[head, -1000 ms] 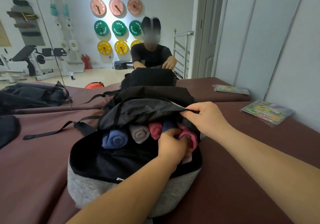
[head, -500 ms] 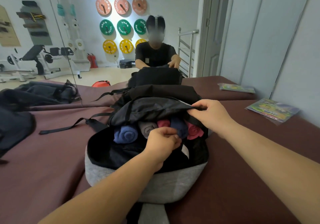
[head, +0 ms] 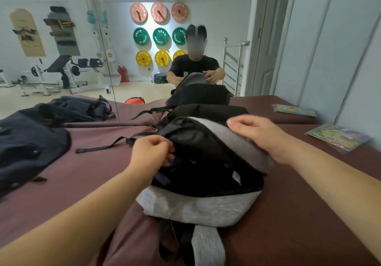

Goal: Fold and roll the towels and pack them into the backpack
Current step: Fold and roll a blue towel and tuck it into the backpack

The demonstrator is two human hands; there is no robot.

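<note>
on the maroon mat (head: pixel 88 167) before me lies the backpack (head: pixel 206 208), flap over its mouth. my left hand (head: pixel 151 152) pinches the flap's black edge; my right hand (head: pixel 261 136) lies on the grey top, its grip too blurred to tell.

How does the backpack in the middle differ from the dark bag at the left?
The backpack is grey and black; the dark bag is navy. The backpack bulges, while the dark bag lies flat. The left hand and right hand are on the backpack; nothing touches the dark bag. Both lie on the maroon mat.
</note>
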